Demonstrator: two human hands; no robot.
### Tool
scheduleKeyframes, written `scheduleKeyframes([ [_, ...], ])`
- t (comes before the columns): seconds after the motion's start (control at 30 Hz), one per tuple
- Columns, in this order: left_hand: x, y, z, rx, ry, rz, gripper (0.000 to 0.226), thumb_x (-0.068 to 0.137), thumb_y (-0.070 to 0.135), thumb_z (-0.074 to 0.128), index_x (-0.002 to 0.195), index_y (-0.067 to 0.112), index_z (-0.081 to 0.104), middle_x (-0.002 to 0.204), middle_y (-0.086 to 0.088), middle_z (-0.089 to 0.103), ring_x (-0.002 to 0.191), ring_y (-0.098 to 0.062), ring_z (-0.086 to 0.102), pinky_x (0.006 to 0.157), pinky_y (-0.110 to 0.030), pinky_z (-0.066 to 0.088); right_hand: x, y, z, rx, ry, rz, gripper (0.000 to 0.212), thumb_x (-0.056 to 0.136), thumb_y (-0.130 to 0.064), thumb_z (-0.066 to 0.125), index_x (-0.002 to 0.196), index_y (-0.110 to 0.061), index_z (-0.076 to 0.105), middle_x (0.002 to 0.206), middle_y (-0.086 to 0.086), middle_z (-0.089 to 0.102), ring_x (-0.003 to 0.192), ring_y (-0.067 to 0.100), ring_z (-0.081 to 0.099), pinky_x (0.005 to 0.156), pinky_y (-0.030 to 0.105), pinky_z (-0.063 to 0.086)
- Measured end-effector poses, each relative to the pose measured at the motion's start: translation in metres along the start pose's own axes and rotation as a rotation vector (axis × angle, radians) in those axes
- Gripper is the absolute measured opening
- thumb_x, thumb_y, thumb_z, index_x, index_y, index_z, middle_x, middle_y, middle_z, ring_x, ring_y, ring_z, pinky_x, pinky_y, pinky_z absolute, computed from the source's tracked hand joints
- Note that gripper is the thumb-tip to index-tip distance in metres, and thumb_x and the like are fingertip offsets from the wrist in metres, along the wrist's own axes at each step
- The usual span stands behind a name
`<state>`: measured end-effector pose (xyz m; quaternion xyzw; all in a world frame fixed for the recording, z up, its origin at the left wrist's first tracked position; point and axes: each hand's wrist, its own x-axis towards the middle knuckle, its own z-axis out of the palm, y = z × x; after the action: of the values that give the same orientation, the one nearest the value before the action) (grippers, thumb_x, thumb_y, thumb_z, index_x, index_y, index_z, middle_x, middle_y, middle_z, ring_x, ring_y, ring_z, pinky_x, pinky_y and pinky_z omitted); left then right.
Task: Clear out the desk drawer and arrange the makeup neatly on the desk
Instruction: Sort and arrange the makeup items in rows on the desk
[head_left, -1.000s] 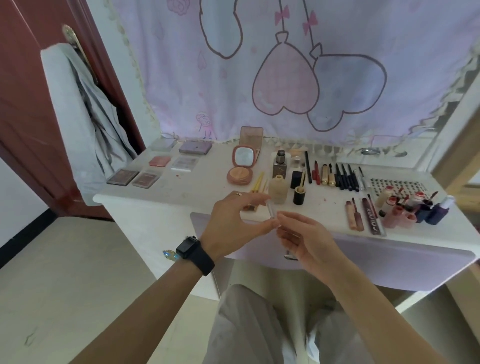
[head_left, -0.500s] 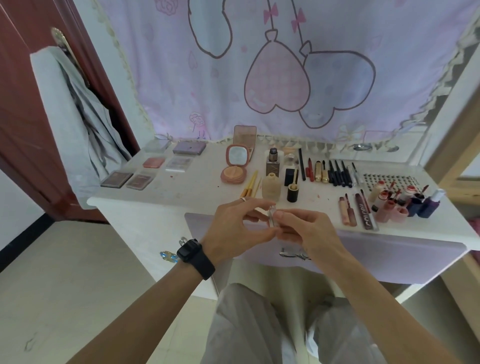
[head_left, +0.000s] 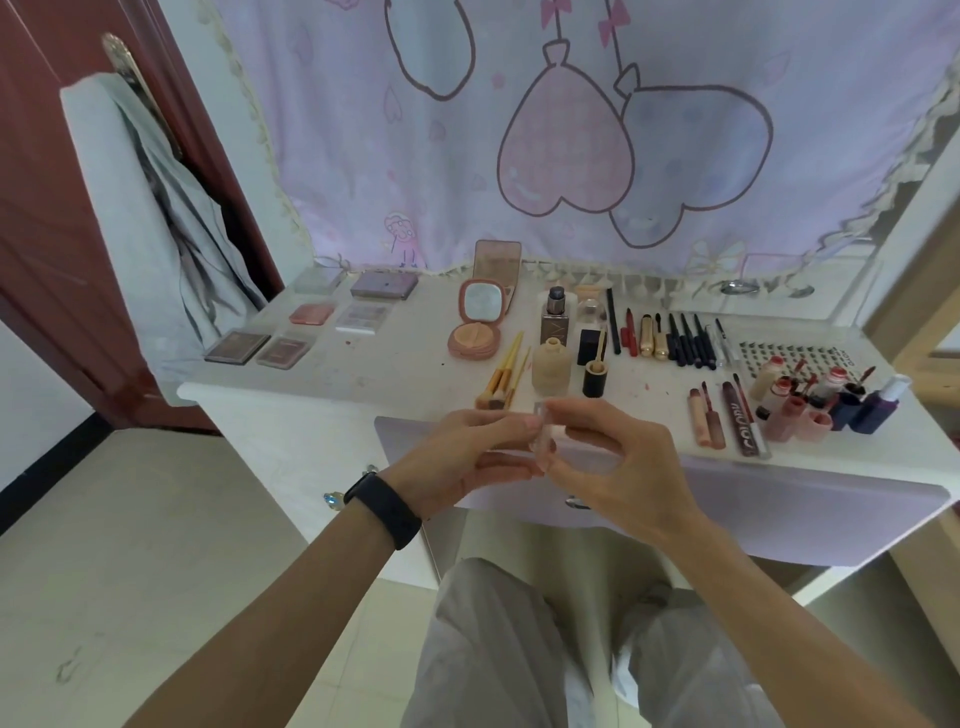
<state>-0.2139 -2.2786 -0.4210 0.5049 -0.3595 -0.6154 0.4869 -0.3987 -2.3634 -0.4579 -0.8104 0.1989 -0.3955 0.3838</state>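
Observation:
Both my hands meet just in front of the white desk (head_left: 322, 384), over the pale purple drawer front (head_left: 779, 499). Between them is a small clear tube (head_left: 544, 435) with a pale cap. My left hand (head_left: 467, 457) pinches it from the left with thumb and forefinger, and my right hand (head_left: 618, 467) pinches it from the right. Makeup lies in groups on the desk: palettes (head_left: 291, 338) at the left, an open pink compact (head_left: 475, 332), brushes (head_left: 501, 379), a beige bottle (head_left: 551, 366), pencils (head_left: 675, 338) and lip tubes (head_left: 727, 421) at the right.
A purple curtain (head_left: 571, 130) hangs behind the desk. A grey garment (head_left: 156, 234) hangs on the dark red door (head_left: 47, 208) at the left. A sheet of false lashes (head_left: 784, 358) and small bottles (head_left: 831, 400) crowd the right end. My knees are below the drawer.
My hands stayed together on the clear tube, and the right fingers shifted up along it. The view tilted slightly, with the desk sitting lower right than before.

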Motion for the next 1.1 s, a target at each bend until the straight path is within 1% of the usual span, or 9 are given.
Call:
scheduleKeyframes([
  [0.07,0.002,-0.002,0.000,0.020,0.071,0.092,0.043,0.082,0.027,0.078,0.120,0.009,0.069,0.113,-0.013,0.073,0.104,-0.025,0.071,0.085,-0.026,0.057,0.001,0.003,0.000,0.158,-0.028,0.153,0.053,0.080,-0.034,0.082,0.130,-0.027,0.065,0.124,-0.014,0.070,0.118,0.010,0.065,0.098,0.024,0.052],
  [0.17,0.005,-0.008,0.002,0.303,0.213,0.338,0.035,0.084,0.014,0.079,0.118,0.021,0.070,0.108,0.001,0.076,0.101,-0.014,0.072,0.084,-0.023,0.057,0.006,0.000,0.002,0.617,-0.036,0.566,0.060,0.076,-0.048,0.079,0.127,-0.020,0.066,0.118,0.003,0.074,0.110,0.024,0.071,0.089,0.031,0.059],
  [0.27,0.003,-0.014,0.004,0.507,0.229,0.457,0.043,0.081,0.015,0.081,0.121,0.024,0.068,0.112,0.005,0.074,0.104,-0.011,0.071,0.090,-0.031,0.058,0.007,-0.002,0.004,0.777,-0.091,0.756,0.050,0.073,-0.053,0.083,0.106,-0.017,0.078,0.107,0.016,0.076,0.096,0.033,0.075,0.075,0.031,0.062],
  [0.4,0.001,-0.017,0.003,0.653,0.237,0.551,0.049,0.078,0.019,0.083,0.123,0.022,0.064,0.117,0.009,0.071,0.106,-0.006,0.068,0.093,-0.027,0.056,0.010,-0.005,0.003,0.707,-0.077,0.721,0.041,0.068,-0.046,0.085,0.096,-0.016,0.081,0.101,0.018,0.077,0.093,0.030,0.076,0.073,0.027,0.061],
  [0.53,-0.001,-0.017,0.002,0.761,0.236,0.571,0.049,0.079,0.027,0.083,0.123,0.020,0.064,0.117,0.009,0.070,0.102,-0.003,0.069,0.089,-0.023,0.056,0.012,-0.007,0.001,0.593,-0.049,0.685,0.017,0.089,-0.023,0.075,0.101,-0.012,0.078,0.095,0.014,0.078,0.089,0.027,0.076,0.071,0.025,0.061],
  [0.7,0.002,-0.013,0.002,0.605,0.264,0.438,0.031,0.088,0.030,0.076,0.117,0.024,0.069,0.110,0.009,0.073,0.097,-0.007,0.071,0.082,-0.026,0.059,0.010,-0.006,0.001,0.506,-0.015,0.590,0.013,0.090,-0.015,0.074,0.103,-0.015,0.077,0.091,0.009,0.079,0.088,0.024,0.077,0.073,0.024,0.061],
  [0.8,0.006,-0.013,0.003,0.497,0.256,0.331,0.033,0.088,0.022,0.076,0.120,0.020,0.069,0.104,0.003,0.076,0.094,-0.010,0.072,0.081,-0.027,0.059,0.008,-0.005,0.002,0.383,0.006,0.500,0.018,0.089,-0.016,0.075,0.107,-0.019,0.077,0.094,0.002,0.079,0.090,0.020,0.076,0.080,0.030,0.062],
  [0.9,0.007,-0.015,0.009,0.408,0.306,0.321,0.033,0.086,0.017,0.076,0.119,0.017,0.072,0.104,-0.001,0.076,0.093,-0.016,0.073,0.082,-0.032,0.061,0.007,-0.005,0.005,0.253,0.045,0.428,0.020,0.089,-0.020,0.075,0.109,-0.022,0.078,0.093,-0.006,0.079,0.089,0.012,0.076,0.081,0.028,0.061],
  [1.1,0.006,-0.015,0.013,0.117,0.279,0.205,0.029,0.091,0.016,0.071,0.120,0.014,0.072,0.108,-0.011,0.075,0.095,-0.023,0.074,0.079,-0.027,0.060,0.010,-0.004,0.005,0.178,0.076,0.463,0.017,0.092,-0.027,0.071,0.107,-0.025,0.080,0.085,-0.010,0.078,0.080,0.009,0.075,0.074,0.022,0.061],
])
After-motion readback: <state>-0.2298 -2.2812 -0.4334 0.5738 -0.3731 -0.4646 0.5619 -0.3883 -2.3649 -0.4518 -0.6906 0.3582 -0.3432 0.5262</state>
